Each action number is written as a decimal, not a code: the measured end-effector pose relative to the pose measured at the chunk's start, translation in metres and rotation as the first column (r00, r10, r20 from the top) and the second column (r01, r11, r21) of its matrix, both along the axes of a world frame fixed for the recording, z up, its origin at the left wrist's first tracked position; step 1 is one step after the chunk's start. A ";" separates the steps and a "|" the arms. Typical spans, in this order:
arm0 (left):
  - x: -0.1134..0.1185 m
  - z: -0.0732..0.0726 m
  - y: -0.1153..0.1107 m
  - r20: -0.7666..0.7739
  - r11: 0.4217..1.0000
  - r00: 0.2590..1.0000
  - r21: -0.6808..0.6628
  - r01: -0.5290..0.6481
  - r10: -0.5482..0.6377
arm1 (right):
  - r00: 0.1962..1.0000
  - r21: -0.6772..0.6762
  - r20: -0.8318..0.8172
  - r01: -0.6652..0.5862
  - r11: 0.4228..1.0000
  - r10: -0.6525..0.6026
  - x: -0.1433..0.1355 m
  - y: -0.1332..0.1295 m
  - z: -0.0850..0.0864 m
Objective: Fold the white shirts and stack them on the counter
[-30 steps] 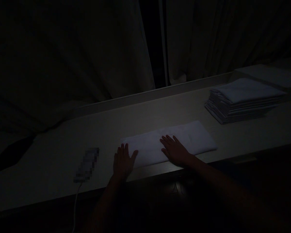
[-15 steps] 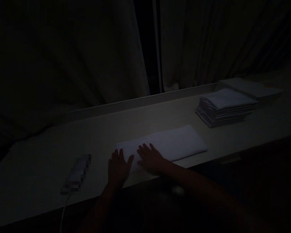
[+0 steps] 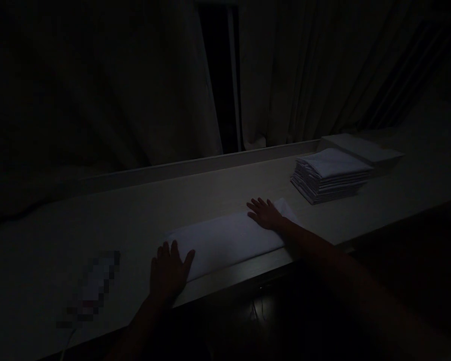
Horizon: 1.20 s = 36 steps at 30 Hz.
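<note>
A white cloth (image 3: 225, 243), folded into a long flat strip, lies on the pale desk (image 3: 195, 188) near its front edge. My left hand (image 3: 169, 271) rests at the cloth's left end, fingers spread and thumb out over its edge. On the right part of the cloth my right hand (image 3: 265, 214) lies flat, its fingers stretched toward the far edge. Neither hand grips anything. The scene is dark, so fine folds are hard to make out.
A stack of folded white cloths (image 3: 330, 175) stands at the right rear, before a pale flat box (image 3: 361, 148). On the left lies a blurred-out device (image 3: 92, 286) with a white cable (image 3: 67, 343). Dark curtains (image 3: 154, 90) hang behind the desk's raised back rim.
My right hand has slid rightward along the cloth, away from the left hand. My left hand stays at the left end. The camera view has shifted somewhat.
</note>
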<state>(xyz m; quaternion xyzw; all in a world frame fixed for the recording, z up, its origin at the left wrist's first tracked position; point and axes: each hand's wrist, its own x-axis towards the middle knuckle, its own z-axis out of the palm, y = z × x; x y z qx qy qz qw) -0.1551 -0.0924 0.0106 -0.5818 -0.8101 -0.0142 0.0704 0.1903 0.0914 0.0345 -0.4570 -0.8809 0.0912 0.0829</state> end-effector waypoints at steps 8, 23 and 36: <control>-0.007 0.022 0.045 0.009 0.977 0.977 -0.031 0.212 -0.212 | 0.997 0.079 0.045 0.057 0.995 -0.061 0.002 0.011 -0.010; -0.012 -0.005 0.053 0.030 0.999 0.999 0.033 0.030 -0.031 | 0.996 0.051 0.064 0.065 0.997 -0.069 0.004 0.014 -0.011; -0.011 -0.006 0.055 0.056 0.999 0.998 0.040 0.006 -0.008 | 0.996 0.046 0.056 0.065 0.997 -0.067 0.005 0.014 -0.010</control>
